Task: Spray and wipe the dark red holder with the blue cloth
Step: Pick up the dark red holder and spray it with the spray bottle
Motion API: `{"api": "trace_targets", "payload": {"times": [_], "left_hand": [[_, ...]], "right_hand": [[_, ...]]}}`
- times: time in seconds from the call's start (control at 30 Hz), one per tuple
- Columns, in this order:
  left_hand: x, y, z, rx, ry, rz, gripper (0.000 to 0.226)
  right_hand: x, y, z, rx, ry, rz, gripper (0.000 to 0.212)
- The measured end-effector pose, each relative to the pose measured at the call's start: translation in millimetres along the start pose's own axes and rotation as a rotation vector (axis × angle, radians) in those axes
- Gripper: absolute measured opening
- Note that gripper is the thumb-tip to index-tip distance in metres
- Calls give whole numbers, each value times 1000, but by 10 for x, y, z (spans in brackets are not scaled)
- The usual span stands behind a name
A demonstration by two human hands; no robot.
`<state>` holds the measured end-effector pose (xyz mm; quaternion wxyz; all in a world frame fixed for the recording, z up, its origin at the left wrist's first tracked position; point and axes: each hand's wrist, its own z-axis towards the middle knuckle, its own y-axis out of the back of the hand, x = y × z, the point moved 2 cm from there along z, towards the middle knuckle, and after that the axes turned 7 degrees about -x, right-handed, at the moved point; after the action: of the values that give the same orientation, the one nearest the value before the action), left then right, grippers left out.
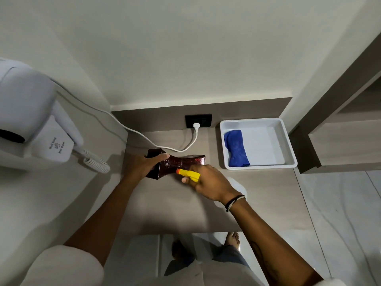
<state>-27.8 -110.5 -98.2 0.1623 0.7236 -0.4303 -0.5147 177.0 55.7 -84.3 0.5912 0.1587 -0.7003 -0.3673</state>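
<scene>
The dark red holder [185, 162], glittery and narrow at its waist, lies on its side on the grey counter [175, 213]. My left hand [147, 164] grips its left end. My right hand [208, 183] holds a spray bottle [188, 174] with a yellow head and orange nozzle, which points at the holder's middle from just in front. The bottle's white body shows partly behind my wrist. The blue cloth [236, 148] lies folded at the left side of a white tray [288, 149] to the right.
A white wall-mounted hair dryer [26, 114] with a coiled cord hangs at the left. Its white cable runs across the counter's back to a plug in a black socket [198, 120]. A wooden shelf unit [340, 141] stands right of the tray. My feet show below the counter edge.
</scene>
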Motion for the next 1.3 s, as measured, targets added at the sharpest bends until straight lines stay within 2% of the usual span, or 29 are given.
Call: {"api": "trace_targets", "payload": {"times": [0.17,0.33,0.47,0.53,0.6,0.7,0.8,0.87,0.97,1.13,1.23,1.3], "left_hand": [[46,-13,76,67,24,-53,96],[94,-44,76,176,-193,-122,113],[236,-72,97,247,-317,-5,146],[264,-71,84,258,-383,60,155],[251,-56,66,213,-441,54,145],[193,-20,46,63,-476,40,109],[142,-4,-11,9,-387,25,72],[120,-5,-34,16,-305,12,55],[82,-1,-60,72,-220,-14,59],[28,4,-106,61,-149,-14,68],[23,3,-120,55,-136,-3,62],[29,15,-132,49,-126,3,55]], "right_hand": [[-186,44,23,12,-141,-138,49],[-445,99,-38,-47,-283,-146,40],[-543,110,-86,-66,-315,-132,39],[-576,107,-111,-68,-321,-102,38],[-595,91,-125,-53,-316,-83,36],[-583,75,-128,-19,-281,-47,35],[-508,86,-116,6,-198,32,33],[-407,80,-108,21,-125,84,34],[-225,7,-64,49,-47,114,35],[-26,-85,-13,12,20,67,47],[-84,-53,-61,33,-49,-32,55],[-220,-18,-121,58,-149,-131,50]]}}
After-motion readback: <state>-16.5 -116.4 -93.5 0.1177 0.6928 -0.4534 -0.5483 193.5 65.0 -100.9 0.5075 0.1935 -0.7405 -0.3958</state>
